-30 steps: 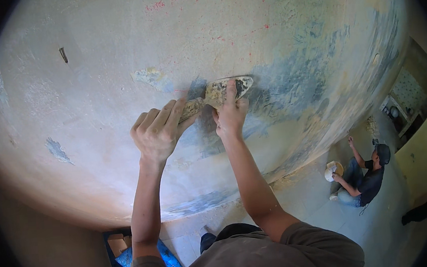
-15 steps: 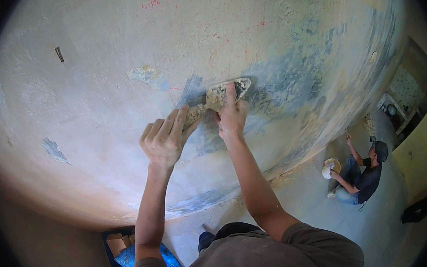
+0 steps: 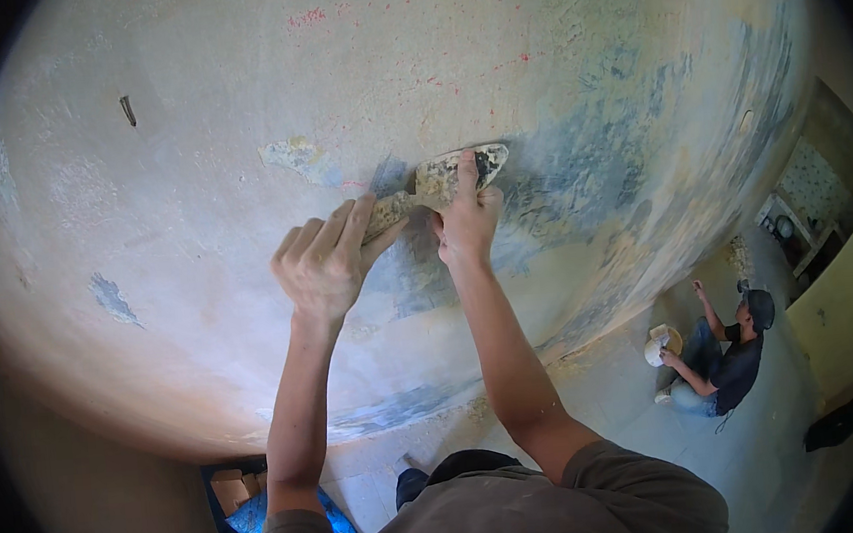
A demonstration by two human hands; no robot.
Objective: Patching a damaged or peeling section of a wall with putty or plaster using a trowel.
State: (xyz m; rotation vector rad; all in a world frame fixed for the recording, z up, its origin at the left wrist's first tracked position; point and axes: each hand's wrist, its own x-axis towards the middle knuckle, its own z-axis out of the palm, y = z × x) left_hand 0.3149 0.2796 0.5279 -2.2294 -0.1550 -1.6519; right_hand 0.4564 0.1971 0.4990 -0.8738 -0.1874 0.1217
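Note:
A putty-crusted trowel (image 3: 437,177) lies against a worn, patchy wall (image 3: 207,153), its pointed blade aimed to the right. My left hand (image 3: 324,264) is closed round the trowel's handle. At the blade, my right hand (image 3: 467,225) grips with one digit stretched flat over the face and the other fingers curled below. The blade's underside is hidden against the wall. Blue-grey scraped paint (image 3: 580,174) spreads to the right of the trowel, and a small pale chipped patch (image 3: 300,160) shows above my left hand.
To the right, another person (image 3: 739,352) sits low by the wall, holding a pale round container (image 3: 661,348). A cardboard box (image 3: 232,490) and blue plastic sheeting (image 3: 339,526) lie on the floor at lower left. A small metal piece (image 3: 128,111) sticks out of the wall.
Both hands and the trowel have shifted slightly, the blade moving a little up and to the right along the wall. The grip looks the same.

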